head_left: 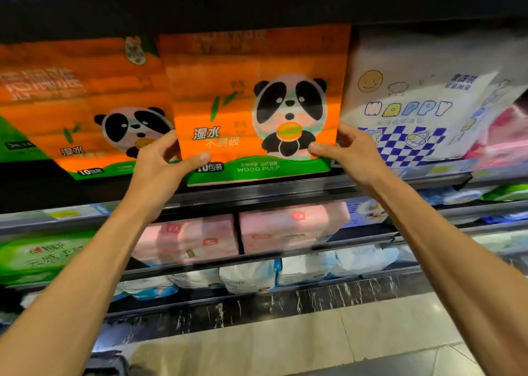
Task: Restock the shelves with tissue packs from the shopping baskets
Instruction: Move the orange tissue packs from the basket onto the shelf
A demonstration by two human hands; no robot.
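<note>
Panda pack: orange, green base band, black-and-white panda print. White pack, right of it: blue checks. Pink packs, below it.

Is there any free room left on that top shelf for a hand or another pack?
Bare shelf board shows in front of the left orange panda pack, and a dark gap runs above the packs. The held orange pack sits tight between it and the white HAPPY pack: crowded there.

Bare forearms; bare left hand, right hand.
</note>
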